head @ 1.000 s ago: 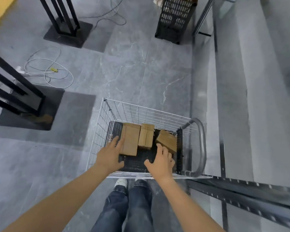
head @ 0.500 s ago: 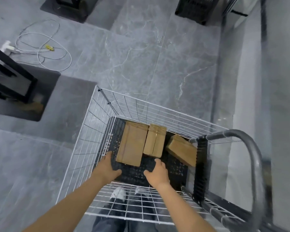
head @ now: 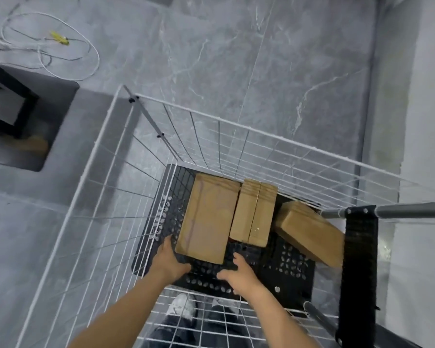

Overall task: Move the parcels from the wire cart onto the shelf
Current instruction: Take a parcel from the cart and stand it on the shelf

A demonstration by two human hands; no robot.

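Three brown cardboard parcels lie on the black perforated floor of the white wire cart (head: pixel 103 156). The large flat parcel (head: pixel 206 217) is on the left, a narrower taped parcel (head: pixel 254 212) sits in the middle, and a third parcel (head: pixel 309 234) leans tilted at the right. My left hand (head: pixel 170 262) is down in the cart with its fingers at the near left corner of the large parcel. My right hand (head: pixel 239 272) hovers open just in front of the large and middle parcels, touching neither that I can see.
The cart's grey handle bar (head: pixel 412 209) and a black strap (head: pixel 359 259) stand at the right. A white cable (head: pixel 68 59) coils on the grey tiled floor at upper left, beside a black frame (head: pixel 10 104). My shoes show through the near wire wall.
The view has come closer and lower over the cart. Both hands have reached deeper in, and the left hand's fingers have reached the large parcel's near corner.
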